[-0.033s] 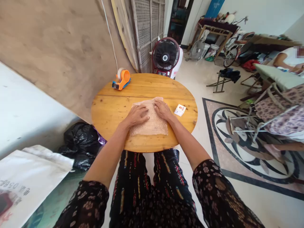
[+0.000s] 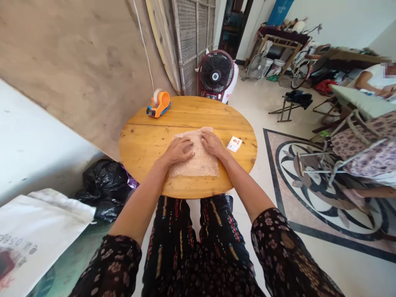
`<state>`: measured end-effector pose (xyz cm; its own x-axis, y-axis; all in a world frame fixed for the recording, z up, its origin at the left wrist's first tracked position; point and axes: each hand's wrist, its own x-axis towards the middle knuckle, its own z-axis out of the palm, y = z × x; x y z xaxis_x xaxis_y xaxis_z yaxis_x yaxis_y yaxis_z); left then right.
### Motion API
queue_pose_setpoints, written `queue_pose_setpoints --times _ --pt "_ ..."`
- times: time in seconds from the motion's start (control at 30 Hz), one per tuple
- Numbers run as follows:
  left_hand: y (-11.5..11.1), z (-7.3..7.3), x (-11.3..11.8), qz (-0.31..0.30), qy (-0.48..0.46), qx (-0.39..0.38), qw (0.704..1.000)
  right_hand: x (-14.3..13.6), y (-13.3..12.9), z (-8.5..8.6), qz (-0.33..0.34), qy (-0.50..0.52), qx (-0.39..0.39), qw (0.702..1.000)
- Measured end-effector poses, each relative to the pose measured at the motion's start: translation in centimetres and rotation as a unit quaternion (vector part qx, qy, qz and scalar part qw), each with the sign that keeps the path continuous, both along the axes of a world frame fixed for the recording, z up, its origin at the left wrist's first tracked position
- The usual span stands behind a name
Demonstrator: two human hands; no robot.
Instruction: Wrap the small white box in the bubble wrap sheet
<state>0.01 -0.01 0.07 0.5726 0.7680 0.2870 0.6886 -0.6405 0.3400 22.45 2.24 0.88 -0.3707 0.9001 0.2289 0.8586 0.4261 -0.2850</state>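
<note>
A sheet of clear bubble wrap [image 2: 199, 163] lies on the round wooden table [image 2: 145, 142]. On its left part rests my left hand [image 2: 180, 150], fingers stretched and a little bent, palm down. My right hand [image 2: 211, 142] lies palm down on its upper right corner, fingers extended. Both hands touch the wrap from above and grasp nothing. Whether anything is under or inside the wrap I cannot tell. A small white card [image 2: 234, 144] with red print is right of my right hand. At the table's far left stands an orange tape dispenser [image 2: 159, 104] holding a roll of tape.
A fan [image 2: 215, 74] stands just beyond the table. Black plastic bags [image 2: 107, 179] and a white sack [image 2: 43, 222] are at the left. To the right are a folding stool [image 2: 291, 105], a chair [image 2: 337, 144] and people at a green-topped table [image 2: 361, 99].
</note>
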Motion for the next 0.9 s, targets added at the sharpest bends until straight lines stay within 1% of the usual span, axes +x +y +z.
queue_pose_setpoints --times 0.1,0.2,0.23,0.3,0.37,0.43,0.53,0.67,0.73,0.77,0.83,0.9 --pt "-0.1 0.2 0.1 0.004 -0.012 -0.008 1.0 0.0 -0.4 1.2 0.005 -0.02 -0.01 1.0" --pt "-0.1 0.1 0.1 0.009 -0.02 -0.01 1.0 0.8 -1.7 3.1 0.026 -0.027 -0.012 0.999" --pt "-0.1 0.1 0.1 0.009 -0.022 -0.008 1.0 1.4 -2.2 3.8 0.029 -0.021 -0.004 0.999" --pt "-0.1 0.0 0.1 0.008 -0.025 0.0 1.0 3.0 -3.4 4.8 0.024 -0.005 0.037 0.999" --pt "-0.1 -0.1 0.1 0.006 -0.026 0.009 1.0 4.9 -4.3 5.5 -0.011 0.006 0.074 0.997" --pt "-0.1 -0.1 0.1 0.007 -0.023 0.011 1.0 6.8 -5.0 5.8 -0.055 0.007 0.085 0.995" --pt "-0.2 0.0 0.1 0.015 -0.012 0.007 1.0 8.7 -5.4 5.4 -0.106 -0.011 0.077 0.991" --pt "-0.4 0.2 0.2 0.019 0.001 0.004 1.0 9.3 -5.5 4.7 -0.183 -0.055 -0.007 0.982" --pt "-0.3 0.2 0.2 0.01 -0.001 0.008 1.0 9.3 -5.5 4.4 -0.209 -0.054 -0.035 0.976" --pt "-0.3 0.2 0.2 0.007 -0.002 0.009 1.0 9.4 -5.5 4.3 -0.22 -0.04 -0.036 0.974" --pt "-0.3 0.2 0.3 0.006 -0.002 0.009 1.0 9.6 -5.4 4.3 -0.238 0.021 -0.025 0.971" --pt "-0.2 0.2 0.3 0.011 -0.001 0.006 1.0 9.7 -5.4 4.7 -0.22 0.116 0.006 0.969"
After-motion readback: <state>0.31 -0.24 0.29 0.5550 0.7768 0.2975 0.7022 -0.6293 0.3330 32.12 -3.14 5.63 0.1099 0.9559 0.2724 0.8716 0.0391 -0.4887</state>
